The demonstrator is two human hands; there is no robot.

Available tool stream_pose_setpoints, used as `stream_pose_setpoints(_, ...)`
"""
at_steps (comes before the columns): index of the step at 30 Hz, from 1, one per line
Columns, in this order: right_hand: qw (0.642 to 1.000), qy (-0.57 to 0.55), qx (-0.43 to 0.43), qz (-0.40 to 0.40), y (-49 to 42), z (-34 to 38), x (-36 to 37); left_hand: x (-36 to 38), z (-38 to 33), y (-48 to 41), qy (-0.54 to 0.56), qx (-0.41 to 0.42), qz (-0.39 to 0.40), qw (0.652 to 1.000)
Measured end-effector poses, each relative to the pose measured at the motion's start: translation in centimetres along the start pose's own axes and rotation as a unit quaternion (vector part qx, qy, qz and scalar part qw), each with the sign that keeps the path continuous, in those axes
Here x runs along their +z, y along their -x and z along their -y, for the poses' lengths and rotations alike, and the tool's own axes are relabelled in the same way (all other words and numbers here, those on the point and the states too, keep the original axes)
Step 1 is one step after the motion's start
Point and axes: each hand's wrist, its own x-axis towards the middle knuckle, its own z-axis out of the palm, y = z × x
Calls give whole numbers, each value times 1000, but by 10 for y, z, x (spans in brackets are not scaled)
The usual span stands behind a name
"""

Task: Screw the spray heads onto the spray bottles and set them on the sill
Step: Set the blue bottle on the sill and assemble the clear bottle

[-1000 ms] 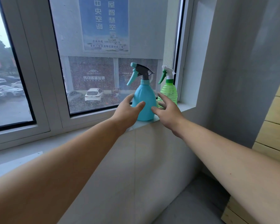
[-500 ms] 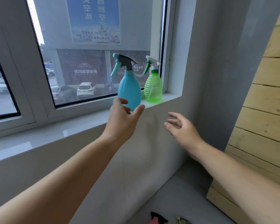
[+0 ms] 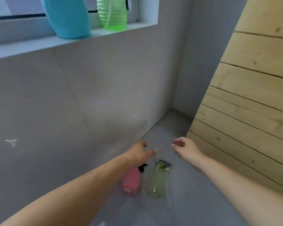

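A blue spray bottle (image 3: 67,17) and a green spray bottle (image 3: 112,13) stand side by side on the window sill (image 3: 39,46) at the top; their heads are cut off by the frame. On the grey floor lie a pink bottle (image 3: 131,181) and a pale olive bottle (image 3: 157,180). A black spray head (image 3: 142,167) lies by the pink bottle's top end, and another dark spray part (image 3: 166,164) sits at the olive bottle's top end. My left hand (image 3: 140,152) hovers open just above the pink bottle. My right hand (image 3: 185,148) is open, to the right of the olive bottle.
A wall of light wooden planks (image 3: 252,95) leans in on the right. The grey wall (image 3: 72,103) under the sill rises on the left, meeting the floor (image 3: 186,201) in a narrow corner at the back.
Both hands have left the bottles on the sill and dropped toward the floor. The view has tilted down, bringing the pink and olive bottles into sight.
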Motion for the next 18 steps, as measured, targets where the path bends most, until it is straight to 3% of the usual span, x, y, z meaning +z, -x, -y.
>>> stream_pose_setpoints(8,992,15,118,37,-37,-111,37,102,54,-62,-60,-64,52,995)
stream_pose_setpoints(18,985,-3,165,45,-97,-167,79,152,89,-115,-96,-99,43,989)
